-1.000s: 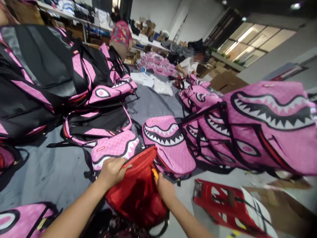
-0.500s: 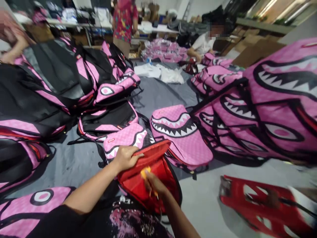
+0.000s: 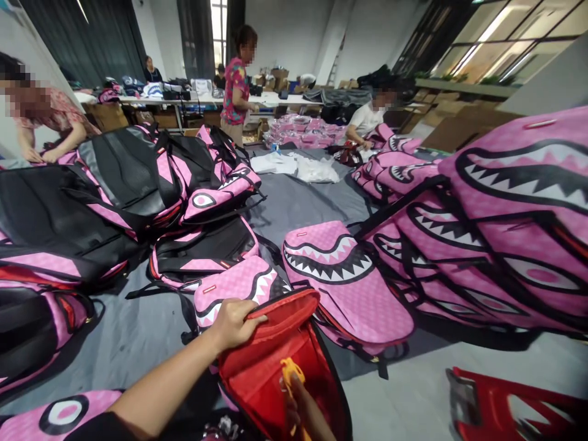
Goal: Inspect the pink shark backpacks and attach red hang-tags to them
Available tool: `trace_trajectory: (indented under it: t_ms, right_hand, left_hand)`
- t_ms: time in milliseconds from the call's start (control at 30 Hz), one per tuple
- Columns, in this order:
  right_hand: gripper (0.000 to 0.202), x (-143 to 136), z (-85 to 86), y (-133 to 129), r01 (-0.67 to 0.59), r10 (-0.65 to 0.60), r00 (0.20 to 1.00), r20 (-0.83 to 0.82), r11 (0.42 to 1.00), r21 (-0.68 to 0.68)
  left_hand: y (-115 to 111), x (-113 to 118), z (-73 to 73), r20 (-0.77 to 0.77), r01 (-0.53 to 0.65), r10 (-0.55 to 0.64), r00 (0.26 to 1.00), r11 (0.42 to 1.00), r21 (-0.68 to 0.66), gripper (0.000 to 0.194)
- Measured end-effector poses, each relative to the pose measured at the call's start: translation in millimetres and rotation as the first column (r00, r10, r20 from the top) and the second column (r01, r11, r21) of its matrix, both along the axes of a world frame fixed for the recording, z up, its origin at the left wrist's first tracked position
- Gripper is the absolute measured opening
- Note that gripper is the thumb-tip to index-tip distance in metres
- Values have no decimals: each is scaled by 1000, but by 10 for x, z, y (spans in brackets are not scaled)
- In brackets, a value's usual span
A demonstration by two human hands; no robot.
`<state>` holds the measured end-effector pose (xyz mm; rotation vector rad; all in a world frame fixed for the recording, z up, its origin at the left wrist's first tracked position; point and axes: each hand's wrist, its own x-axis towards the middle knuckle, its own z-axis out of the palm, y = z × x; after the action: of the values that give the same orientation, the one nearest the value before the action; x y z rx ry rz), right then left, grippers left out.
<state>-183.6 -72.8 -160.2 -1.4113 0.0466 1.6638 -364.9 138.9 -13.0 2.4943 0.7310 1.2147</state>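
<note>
Left hand (image 3: pixel 233 323) pinches the red-lined rim of the open pink backpack (image 3: pixel 271 361), near centre. Right hand (image 3: pixel 305 410) inside it, fingers closed on a small yellow tool (image 3: pixel 290 373).

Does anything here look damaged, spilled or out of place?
Nothing looks damaged. The left hand holds the red-lined backpack open; the right hand holds a yellow tool inside. A red stool lies tipped on the floor.

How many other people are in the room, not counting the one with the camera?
5, maybe more hidden. One person bends at far left, one stands by the back tables, one's head shows behind the person in the floral shirt, and one in white sits among pink bags.
</note>
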Motion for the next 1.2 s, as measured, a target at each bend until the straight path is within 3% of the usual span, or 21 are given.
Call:
trace_trajectory:
  t_ms: [100,200,233,267,367,467,567,633,800,867,933,1000,1033,1067,1133,1167,1200]
  right_hand:
    - [58,-18,170,79,-129,136,971,-196,991,46]
    - [64,-23,414,111,-224,224,974,4,971,81]
    - [67,-28,487,129,-316,308,947,96,944,94]
    - [70,-29,541,150,-474,451,871,195,876,89]
    - [68,23,574,207,-530,511,832,217,847,38]
    - [63,216,580,256,-655,646,735,204,755,-28]
    - [56,582,773,404,-814,811,545,211,573,-101]
    - [47,869,982,539,-892,902,367,227,411,-190]
    - [28,1335,1417,655,-887,978,-116,171,-25,-461]
    - [26,1379,1501,623,-864,966,-230,121,-146,-481]
    - [27,1378,1543,610,-848,950,-293,104,-208,-488]
    - [31,1369,1556,620,-853,946,-298,125,-205,-480]
    - [32,1377,1556,621,-865,952,-264,153,-164,-473]
    - [33,1401,1553,607,-882,960,-203,195,-92,-462]
    - [36,1520,1536,503,-906,960,6,280,124,-406]
    - [40,1615,1519,404,-898,941,137,309,250,-362]
    - [42,1727,1494,272,-882,914,261,311,357,-307]
  left_hand:
    - [33,-11,-17,32,28,-28,999,999,30,28]
    - [50,-48,2,38,12,-15,999,998,61,30]
    - [47,-61,18,33,1,-3,999,997,75,33]
    - [43,-72,36,26,-8,6,1000,996,91,36]
    - [39,-81,79,-29,-16,20,999,994,112,40]
    - [30,-69,100,-51,13,-8,999,994,109,35]
    - [-23,-55,140,-26,11,-7,1000,989,149,30]
    - [-81,-48,184,-37,-14,22,999,982,187,28]
    - [-257,-42,270,-76,-150,176,982,952,266,29]
    - [-313,-36,263,-98,-202,238,966,937,284,27]
    - [-357,-21,241,-124,-232,278,953,927,293,24]
    - [-424,6,242,-149,-243,293,944,928,283,22]
    - [-487,22,265,-166,-252,300,939,932,260,22]
    - [-582,36,306,-189,-260,301,935,941,216,22]
    - [-893,33,411,-249,-275,273,929,961,26,22]
    - [-1104,0,449,-278,-270,228,933,955,-125,23]
    - [-1337,-58,454,-292,-254,156,943,907,-335,24]
